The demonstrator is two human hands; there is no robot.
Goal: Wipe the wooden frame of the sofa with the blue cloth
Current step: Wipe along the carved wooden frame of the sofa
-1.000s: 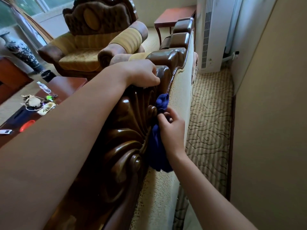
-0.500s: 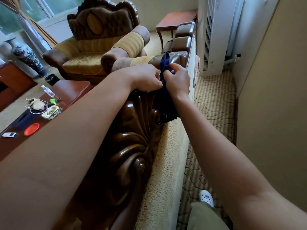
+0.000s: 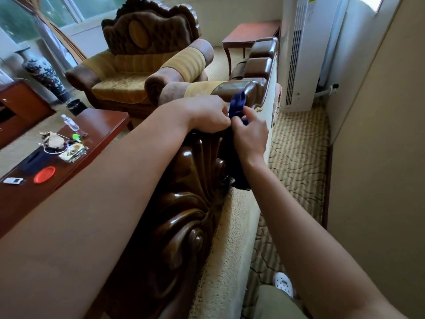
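Head view has you leaning over the back of the sofa, both forearms stretched forward along its carved wooden frame (image 3: 184, 203). Your left hand (image 3: 207, 116) sits on the crest of the frame with its fingers curled over the top edge, pinching the blue cloth (image 3: 238, 104) where your two hands meet. Your right hand (image 3: 250, 137) grips the same cloth just beside it, thumb raised, fingers wrapped round the fabric. There is one cloth, bunched; its long axis runs roughly up and down, the top end poking above your hands against the glossy rail, the lower end (image 3: 239, 178) hanging down the back of the sofa to the cream upholstery (image 3: 230, 238). The frame runs away from you toward the white air conditioner (image 3: 299, 54).

On your left, one coffee table (image 3: 99, 125) carries one red lid (image 3: 44, 174), one small clear bottle (image 3: 69, 122), one white device (image 3: 13, 180) and a heap of small items. One armchair (image 3: 138, 65) and one patterned vase (image 3: 43, 72) stand beyond it.
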